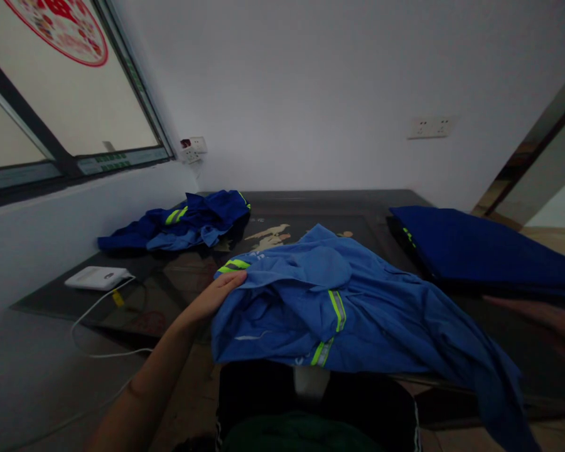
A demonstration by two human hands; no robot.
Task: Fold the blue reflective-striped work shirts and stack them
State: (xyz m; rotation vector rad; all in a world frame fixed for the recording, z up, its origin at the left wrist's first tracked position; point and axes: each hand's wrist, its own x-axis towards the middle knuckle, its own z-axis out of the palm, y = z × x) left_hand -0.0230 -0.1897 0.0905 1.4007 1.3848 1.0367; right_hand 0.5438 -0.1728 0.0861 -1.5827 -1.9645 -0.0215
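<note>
light-blue jacket (381, 314): hanging sleeve (492, 367) may drag it off.
left hand (219, 293) touching its left, right hand (550, 316) rightward; finger grips unclear.

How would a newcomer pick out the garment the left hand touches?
On the dark table, the left hand touches a blue garment at the near edge. Its paler blue and overhanging end distinguish it from the mostly darker pile behind left and flat dark-blue cloth at right.

Dimly lit pale wall (301, 94); dark glossy table (329, 202); window (85, 107) left (round red decal (70, 31)).
</note>
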